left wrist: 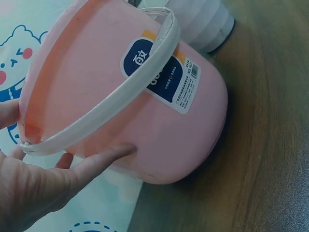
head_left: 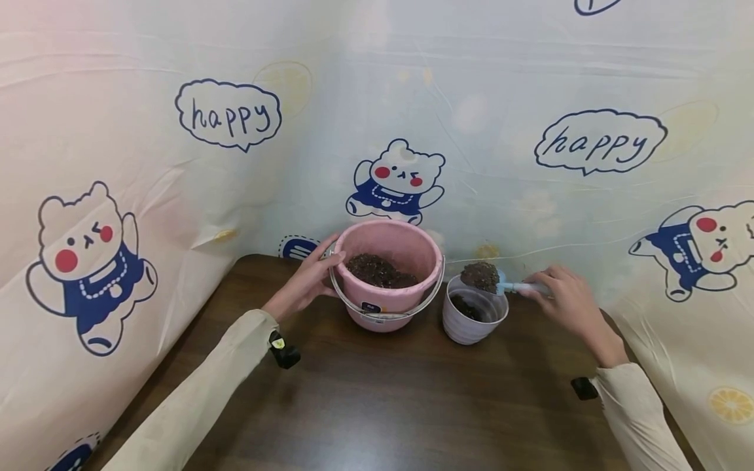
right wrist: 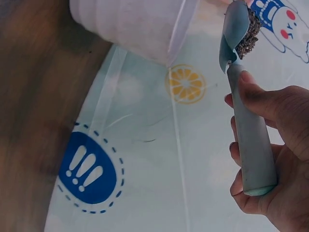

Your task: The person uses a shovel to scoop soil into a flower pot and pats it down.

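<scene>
A pink bucket point(head_left: 383, 307) with a pale bail handle point(left wrist: 120, 94) stands on the table, dark soil point(head_left: 379, 271) inside it. My left hand point(head_left: 306, 278) holds the bucket at its left side, near the handle's joint, with one finger at the rim and another digit along the outer wall. My right hand point(head_left: 568, 304) grips a small light-blue hand trowel point(right wrist: 253, 130) by its handle, fingers wrapped round it. Over the mouth of a white ribbed pot point(head_left: 471, 330), the trowel's blade carries a heap of soil point(head_left: 480, 276). Some dark soil point(head_left: 465, 306) lies inside the pot.
The dark wooden table point(head_left: 389, 392) carries the bucket and the pot side by side near its back edge. A printed cloth point(head_left: 471, 78) with cartoon bears hangs behind and along both sides. Each wrist wears a small black device point(head_left: 285, 351).
</scene>
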Available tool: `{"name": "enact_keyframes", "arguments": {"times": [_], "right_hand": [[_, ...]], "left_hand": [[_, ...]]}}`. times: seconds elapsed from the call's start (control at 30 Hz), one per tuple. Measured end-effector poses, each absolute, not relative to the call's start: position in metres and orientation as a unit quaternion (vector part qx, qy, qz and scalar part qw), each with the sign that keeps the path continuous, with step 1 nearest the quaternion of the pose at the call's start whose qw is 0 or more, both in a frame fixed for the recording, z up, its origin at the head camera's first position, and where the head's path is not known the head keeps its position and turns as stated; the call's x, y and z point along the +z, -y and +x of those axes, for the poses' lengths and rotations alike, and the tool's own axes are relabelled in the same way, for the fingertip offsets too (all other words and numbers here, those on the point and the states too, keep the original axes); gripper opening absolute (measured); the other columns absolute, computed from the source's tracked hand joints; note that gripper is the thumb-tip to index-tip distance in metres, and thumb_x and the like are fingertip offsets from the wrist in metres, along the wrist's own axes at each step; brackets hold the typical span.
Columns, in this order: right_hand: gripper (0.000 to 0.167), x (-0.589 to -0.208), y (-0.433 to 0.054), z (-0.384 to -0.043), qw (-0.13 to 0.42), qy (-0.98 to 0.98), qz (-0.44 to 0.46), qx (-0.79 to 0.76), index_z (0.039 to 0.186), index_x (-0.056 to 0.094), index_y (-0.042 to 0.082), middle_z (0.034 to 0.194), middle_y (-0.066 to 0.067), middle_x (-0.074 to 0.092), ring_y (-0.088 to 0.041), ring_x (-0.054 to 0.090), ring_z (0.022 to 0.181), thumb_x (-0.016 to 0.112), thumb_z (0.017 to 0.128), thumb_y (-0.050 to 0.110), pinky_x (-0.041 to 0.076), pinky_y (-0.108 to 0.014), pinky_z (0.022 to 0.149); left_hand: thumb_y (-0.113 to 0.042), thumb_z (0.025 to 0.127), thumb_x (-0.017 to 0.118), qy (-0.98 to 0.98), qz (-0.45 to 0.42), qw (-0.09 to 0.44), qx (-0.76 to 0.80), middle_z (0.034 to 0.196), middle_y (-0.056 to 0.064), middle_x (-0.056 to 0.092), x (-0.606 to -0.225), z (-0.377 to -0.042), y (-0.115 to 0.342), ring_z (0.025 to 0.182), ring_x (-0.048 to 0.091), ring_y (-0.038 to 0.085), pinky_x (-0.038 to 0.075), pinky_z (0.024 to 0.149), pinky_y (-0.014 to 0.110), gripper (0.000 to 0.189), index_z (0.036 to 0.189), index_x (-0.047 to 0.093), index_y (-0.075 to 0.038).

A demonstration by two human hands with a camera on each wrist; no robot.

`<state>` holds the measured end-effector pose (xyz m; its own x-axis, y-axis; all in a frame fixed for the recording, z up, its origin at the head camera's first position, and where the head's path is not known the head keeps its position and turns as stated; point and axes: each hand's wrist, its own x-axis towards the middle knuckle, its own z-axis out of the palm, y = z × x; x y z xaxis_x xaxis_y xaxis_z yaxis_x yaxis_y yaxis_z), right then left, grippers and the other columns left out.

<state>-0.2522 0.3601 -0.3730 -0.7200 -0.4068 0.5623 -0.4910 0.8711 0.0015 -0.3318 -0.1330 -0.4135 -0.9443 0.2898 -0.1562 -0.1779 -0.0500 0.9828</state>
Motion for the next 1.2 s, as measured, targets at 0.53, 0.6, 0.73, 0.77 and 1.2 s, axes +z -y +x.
{"name": "enact_keyframes", "arguments": {"times": [0.53,0.6,0.73,0.77,1.2], "right_hand": [[0.026,-0.385,-0.377,-0.247,0.26,0.935,0.239,0.044,0.103,0.08,0.004,0.086,-0.009,0.065,-0.03,0.059,0.076,0.088,0.08,0.013,0.041,-0.039,0.053],[0.027,-0.386,-0.377,-0.246,0.254,0.937,0.236,0.041,0.104,0.08,0.004,0.088,-0.009,0.065,-0.031,0.059,0.079,0.088,0.08,0.014,0.041,-0.041,0.056],[0.026,-0.388,-0.379,-0.245,0.243,0.943,0.226,0.036,0.105,0.079,0.006,0.092,-0.01,0.065,-0.033,0.059,0.085,0.086,0.083,0.017,0.04,-0.047,0.061],[0.025,-0.389,-0.379,-0.245,0.24,0.944,0.225,0.034,0.105,0.079,0.006,0.092,-0.01,0.065,-0.033,0.058,0.085,0.086,0.083,0.017,0.039,-0.048,0.061],[0.028,-0.394,-0.376,-0.249,0.323,0.908,0.267,-0.018,0.098,0.077,0.004,0.089,-0.016,0.06,-0.037,0.052,0.079,0.089,0.073,0.01,0.032,-0.046,0.059]], "left_hand": [[-0.033,0.108,0.056,-0.667,0.039,0.163,0.726,0.175,0.011,0.013,-0.411,-0.331,0.133,0.156,0.024,0.046,0.038,0.105,0.081,0.071,0.168,0.019,-0.039],[-0.033,0.108,0.056,-0.667,0.037,0.164,0.726,0.175,0.011,0.012,-0.411,-0.331,0.133,0.156,0.023,0.047,0.039,0.104,0.08,0.071,0.168,0.019,-0.039],[-0.033,0.108,0.055,-0.668,0.035,0.164,0.725,0.175,0.01,0.011,-0.412,-0.331,0.132,0.156,0.023,0.047,0.041,0.102,0.08,0.07,0.168,0.018,-0.039],[-0.033,0.108,0.055,-0.667,0.036,0.164,0.726,0.175,0.01,0.011,-0.412,-0.331,0.132,0.156,0.022,0.047,0.041,0.102,0.08,0.07,0.168,0.018,-0.039],[-0.034,0.108,0.054,-0.664,0.04,0.166,0.728,0.176,0.01,0.01,-0.413,-0.331,0.132,0.157,0.021,0.046,0.041,0.102,0.08,0.071,0.168,0.016,-0.039]]}}
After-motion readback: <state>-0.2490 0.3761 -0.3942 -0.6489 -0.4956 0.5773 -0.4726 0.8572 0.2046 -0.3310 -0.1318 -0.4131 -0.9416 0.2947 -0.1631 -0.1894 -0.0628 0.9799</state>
